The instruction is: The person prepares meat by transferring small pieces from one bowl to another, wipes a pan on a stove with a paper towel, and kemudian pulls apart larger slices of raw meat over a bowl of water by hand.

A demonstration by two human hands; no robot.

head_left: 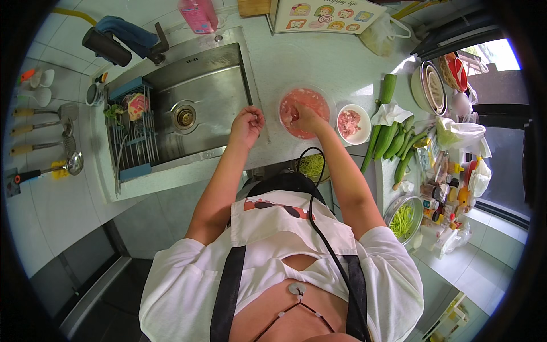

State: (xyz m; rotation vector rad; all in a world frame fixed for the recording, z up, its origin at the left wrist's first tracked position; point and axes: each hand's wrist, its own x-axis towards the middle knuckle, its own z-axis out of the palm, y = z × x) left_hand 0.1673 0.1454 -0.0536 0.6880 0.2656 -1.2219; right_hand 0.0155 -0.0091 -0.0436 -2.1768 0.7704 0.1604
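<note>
A clear round bowl (292, 134) of cloudy pink water with pale bits in it stands on the counter, right of the sink. My right hand (307, 118) reaches into it, and the fingertips are lost in the water, so what they touch is hidden. Close by on the right, a small white bowl (361, 134) contains cut pink raw meat (348, 123). At the sink's right edge hovers my left hand (248, 126), its fingers curled in loosely with nothing seen in them.
The steel sink (222, 85) has a dish rack (132, 139) across its left side. Green gourds (387, 139) lie right of the bowls, near a bowl of green shreds (402, 221). Bottles and bags (450, 188) crowd the right. A black cable (312, 199) hangs before me.
</note>
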